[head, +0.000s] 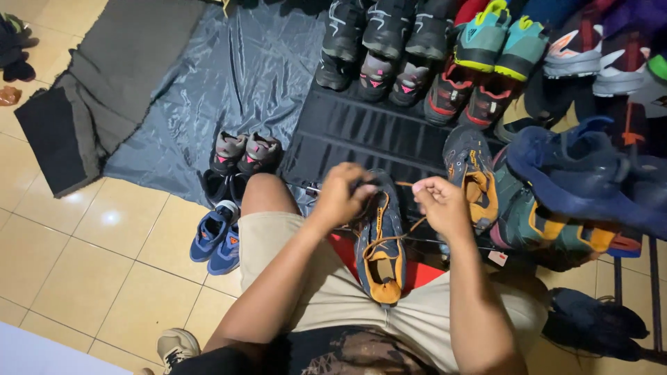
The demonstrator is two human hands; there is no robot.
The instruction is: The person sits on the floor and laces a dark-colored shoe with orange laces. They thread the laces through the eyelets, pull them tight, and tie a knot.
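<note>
Orange laces run through a navy-and-orange shoe (381,239) resting on the seated person's lap. Left hand (342,194) pinches the shoe's toe end; right hand (439,205) pinches a lace end (406,226). Even tension would keep the lacing neat. Its matching shoe (472,173) lies just beside.

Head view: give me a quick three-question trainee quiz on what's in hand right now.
1. True or false: the dark shoe with orange lining rests on the person's lap.
2. What does the right hand pinch? A) orange lace B) sock C) brush
3. Which shoes sit on the tiles beside the left knee?

Key: 1 true. 2 A, the orange lace; the left hand grips the shoe's front. 3 The blue pair.
</note>
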